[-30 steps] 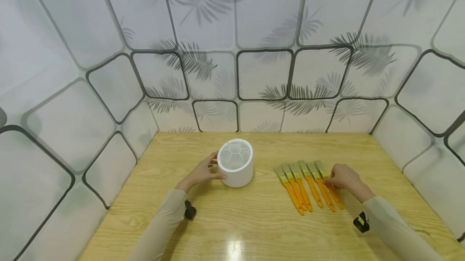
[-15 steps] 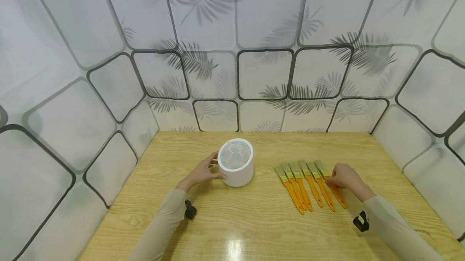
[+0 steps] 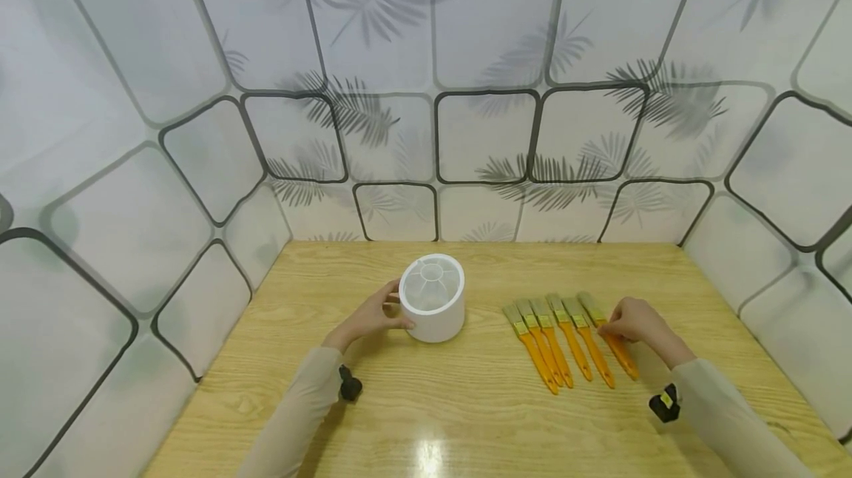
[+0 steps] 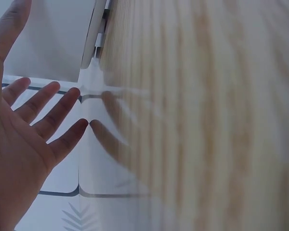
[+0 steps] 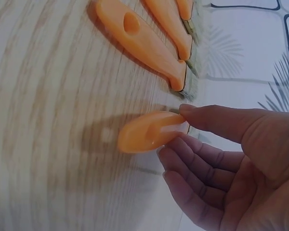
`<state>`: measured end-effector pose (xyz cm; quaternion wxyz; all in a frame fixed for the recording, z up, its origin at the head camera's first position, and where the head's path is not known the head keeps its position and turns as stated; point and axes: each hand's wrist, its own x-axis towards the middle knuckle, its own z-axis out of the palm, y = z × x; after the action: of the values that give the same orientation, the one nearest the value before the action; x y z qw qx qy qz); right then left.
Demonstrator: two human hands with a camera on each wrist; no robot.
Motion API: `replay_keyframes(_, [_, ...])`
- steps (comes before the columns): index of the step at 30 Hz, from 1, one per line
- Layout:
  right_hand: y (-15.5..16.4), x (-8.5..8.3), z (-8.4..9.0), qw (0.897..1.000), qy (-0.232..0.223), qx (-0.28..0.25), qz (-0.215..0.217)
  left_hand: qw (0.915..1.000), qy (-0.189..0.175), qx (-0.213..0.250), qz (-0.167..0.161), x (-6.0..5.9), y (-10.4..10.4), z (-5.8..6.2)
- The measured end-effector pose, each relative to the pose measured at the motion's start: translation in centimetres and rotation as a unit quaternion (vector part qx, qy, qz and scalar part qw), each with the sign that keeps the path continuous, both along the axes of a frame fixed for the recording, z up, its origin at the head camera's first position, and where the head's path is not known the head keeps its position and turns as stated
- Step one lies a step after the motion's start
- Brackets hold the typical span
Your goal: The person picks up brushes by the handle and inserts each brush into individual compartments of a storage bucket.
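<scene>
A white round holder (image 3: 439, 325) with a divided, clear-looking insert stands on the table. My left hand (image 3: 366, 319) is at its left side, thumb touching the front wall. In the left wrist view that hand's fingers (image 4: 58, 113) are straight and spread beside the white wall. On the right, my right hand (image 3: 637, 324) pinches the rightmost paintbrush (image 3: 620, 354) between thumb and fingers, near the top of its orange handle. The right wrist view shows the handle end (image 5: 147, 132) tilted up off the table. Several like paintbrushes (image 3: 535, 348) lie side by side to its left.
The light wood table (image 3: 426, 396) runs to a patterned white backdrop (image 3: 486, 137) at the back and both sides. A small black device (image 3: 349, 384) sits on the left wrist, another (image 3: 664, 404) on the right.
The rightmost paintbrush's handle end has swung slightly right and lifted in my right hand, which has shifted a little right. My left hand and the holder look the same.
</scene>
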<state>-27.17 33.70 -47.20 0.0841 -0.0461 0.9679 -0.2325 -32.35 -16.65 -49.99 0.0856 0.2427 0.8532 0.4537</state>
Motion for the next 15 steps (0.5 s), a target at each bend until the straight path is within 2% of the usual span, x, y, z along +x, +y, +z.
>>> replay_keyframes(15, [0.61,0.11,-0.25,0.999,-0.021,-0.042,-0.009,1.0,-0.004,0.004,0.0,-0.11,0.2,-0.27])
